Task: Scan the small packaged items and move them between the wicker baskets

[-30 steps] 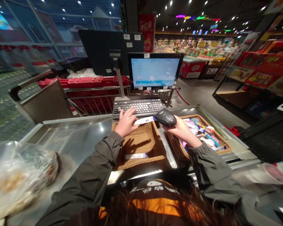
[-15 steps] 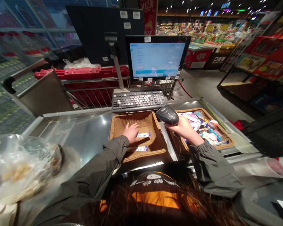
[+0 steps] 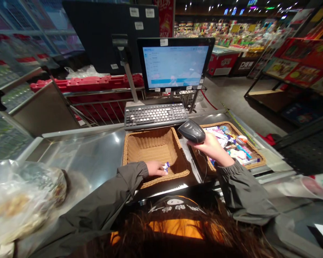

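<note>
My left hand (image 3: pixel 156 168) reaches into the near part of the left wicker basket (image 3: pixel 126 148). Its fingers are closed around a small white and blue packet (image 3: pixel 166 166), whose end sticks out past the fingertips; whether a second packet lies under the palm cannot be seen. In my right hand (image 3: pixel 212 146) is a black barcode scanner (image 3: pixel 191 131), held above the gap between the two baskets with its head toward the left. Beside that hand, the right wicker basket (image 3: pixel 254 143) holds many small colourful packaged goods.
Behind the baskets stand a keyboard (image 3: pixel 156 115) and a lit screen (image 3: pixel 176 66). A clear plastic bag with food (image 3: pixel 24 197) lies on the steel counter (image 3: pixel 78 150) at the left. A cup (image 3: pixel 312 188) lies at the right, and a cable hangs below the scanner.
My left hand has moved toward me within the basket and closed on a packet. Two packets lay visible there before; now one end shows. The scanner stays almost in place.
</note>
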`<state>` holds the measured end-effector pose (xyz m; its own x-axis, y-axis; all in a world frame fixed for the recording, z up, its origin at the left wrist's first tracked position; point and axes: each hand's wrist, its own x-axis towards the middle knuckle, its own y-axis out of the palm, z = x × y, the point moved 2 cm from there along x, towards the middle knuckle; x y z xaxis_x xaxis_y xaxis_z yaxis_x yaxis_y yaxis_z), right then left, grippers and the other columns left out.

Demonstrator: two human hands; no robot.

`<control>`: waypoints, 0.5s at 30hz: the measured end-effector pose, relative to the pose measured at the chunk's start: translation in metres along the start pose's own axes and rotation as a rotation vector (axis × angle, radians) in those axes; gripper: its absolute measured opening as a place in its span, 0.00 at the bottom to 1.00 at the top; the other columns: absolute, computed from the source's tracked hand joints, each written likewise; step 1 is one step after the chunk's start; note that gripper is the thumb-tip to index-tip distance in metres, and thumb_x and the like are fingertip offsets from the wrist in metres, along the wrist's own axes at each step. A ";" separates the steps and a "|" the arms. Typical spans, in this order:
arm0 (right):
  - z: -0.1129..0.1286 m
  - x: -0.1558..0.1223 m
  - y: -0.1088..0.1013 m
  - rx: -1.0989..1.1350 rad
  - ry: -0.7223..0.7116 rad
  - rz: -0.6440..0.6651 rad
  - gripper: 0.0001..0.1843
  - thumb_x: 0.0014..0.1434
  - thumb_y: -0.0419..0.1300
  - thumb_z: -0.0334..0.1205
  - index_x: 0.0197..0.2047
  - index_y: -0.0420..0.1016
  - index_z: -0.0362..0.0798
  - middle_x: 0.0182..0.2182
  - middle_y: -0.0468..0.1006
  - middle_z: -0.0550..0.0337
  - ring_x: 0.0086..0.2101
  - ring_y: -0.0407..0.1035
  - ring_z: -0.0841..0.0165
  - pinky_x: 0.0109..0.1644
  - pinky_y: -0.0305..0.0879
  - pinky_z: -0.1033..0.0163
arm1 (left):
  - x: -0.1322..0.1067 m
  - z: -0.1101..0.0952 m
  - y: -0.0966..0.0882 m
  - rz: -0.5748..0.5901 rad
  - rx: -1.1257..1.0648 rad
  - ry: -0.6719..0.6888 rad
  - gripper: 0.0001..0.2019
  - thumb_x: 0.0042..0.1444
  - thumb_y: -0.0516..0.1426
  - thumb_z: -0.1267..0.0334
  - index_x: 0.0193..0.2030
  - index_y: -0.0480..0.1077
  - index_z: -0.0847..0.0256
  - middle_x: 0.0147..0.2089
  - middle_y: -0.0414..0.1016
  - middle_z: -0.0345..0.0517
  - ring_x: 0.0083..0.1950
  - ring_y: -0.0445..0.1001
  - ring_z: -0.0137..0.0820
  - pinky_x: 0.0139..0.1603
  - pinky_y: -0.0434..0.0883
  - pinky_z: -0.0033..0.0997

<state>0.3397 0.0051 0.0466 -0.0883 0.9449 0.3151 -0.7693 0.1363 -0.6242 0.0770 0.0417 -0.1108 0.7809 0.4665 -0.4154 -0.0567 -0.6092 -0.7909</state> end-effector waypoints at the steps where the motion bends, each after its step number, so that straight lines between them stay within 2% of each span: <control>1: 0.000 -0.001 -0.003 0.000 -0.001 -0.011 0.18 0.51 0.67 0.44 0.45 0.76 0.49 0.42 0.82 0.53 0.44 0.76 0.54 0.50 0.72 0.48 | -0.001 -0.005 0.002 -0.002 -0.024 0.039 0.23 0.60 0.53 0.40 0.36 0.80 0.54 0.62 0.74 0.44 0.60 0.74 0.40 0.62 0.67 0.35; 4: 0.000 -0.004 -0.017 -0.029 0.025 -0.072 0.19 0.51 0.66 0.45 0.46 0.76 0.49 0.43 0.82 0.52 0.44 0.76 0.54 0.51 0.71 0.48 | -0.005 -0.019 0.010 -0.012 -0.090 0.142 0.24 0.62 0.50 0.41 0.39 0.81 0.54 0.66 0.69 0.46 0.66 0.68 0.41 0.66 0.63 0.38; 7: 0.002 -0.009 -0.034 -0.070 0.060 -0.140 0.19 0.51 0.67 0.47 0.45 0.77 0.49 0.43 0.82 0.52 0.43 0.76 0.54 0.49 0.72 0.49 | -0.011 -0.028 0.017 0.024 -0.073 0.123 0.22 0.64 0.50 0.44 0.37 0.81 0.53 0.65 0.70 0.45 0.69 0.64 0.43 0.71 0.56 0.47; 12: 0.004 -0.022 -0.061 -0.054 0.124 -0.249 0.19 0.50 0.68 0.51 0.42 0.78 0.48 0.40 0.82 0.52 0.40 0.77 0.55 0.47 0.73 0.48 | -0.026 -0.047 0.022 0.050 -0.070 0.142 0.22 0.65 0.48 0.47 0.38 0.80 0.52 0.64 0.72 0.42 0.68 0.65 0.42 0.73 0.49 0.57; 15: 0.005 -0.032 -0.076 -0.035 0.149 -0.299 0.20 0.50 0.69 0.52 0.41 0.79 0.48 0.40 0.83 0.51 0.40 0.77 0.53 0.47 0.74 0.47 | -0.031 -0.059 0.026 0.025 -0.075 0.121 0.21 0.65 0.48 0.47 0.46 0.79 0.52 0.62 0.74 0.45 0.66 0.68 0.42 0.73 0.49 0.55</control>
<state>0.3976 -0.0371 0.0879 0.2337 0.8945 0.3812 -0.7246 0.4216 -0.5452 0.0880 -0.0269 -0.0921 0.8493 0.3728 -0.3738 -0.0337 -0.6683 -0.7431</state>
